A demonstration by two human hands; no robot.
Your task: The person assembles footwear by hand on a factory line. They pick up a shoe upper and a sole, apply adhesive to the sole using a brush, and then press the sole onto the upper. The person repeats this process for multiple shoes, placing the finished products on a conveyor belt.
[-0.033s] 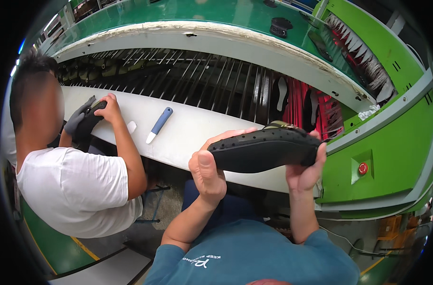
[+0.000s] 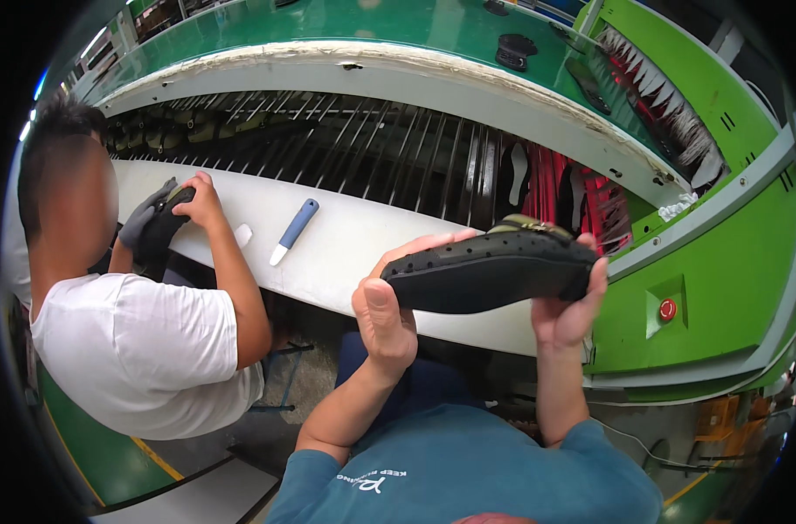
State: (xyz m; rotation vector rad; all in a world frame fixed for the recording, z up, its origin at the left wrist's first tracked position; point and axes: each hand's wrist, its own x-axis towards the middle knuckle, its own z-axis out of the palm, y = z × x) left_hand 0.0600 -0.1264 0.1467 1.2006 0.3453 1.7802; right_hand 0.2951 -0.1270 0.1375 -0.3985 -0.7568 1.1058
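Holding black shoe (image 2: 494, 275) sole-up above white worktop (image 2: 363, 240): left hand (image 2: 385, 319) clamped at toe, right hand (image 2: 568, 310) at heel. No visible change. Blue-handled knife (image 2: 295, 230) lying beyond.

On the white ledge (image 2: 363, 240), bare room lay right of the blue-handled knife (image 2: 294, 230). Left of it, a co-worker's arm (image 2: 232, 271) blocked passage; behind it, dark rack bars (image 2: 389, 148) closed the way.
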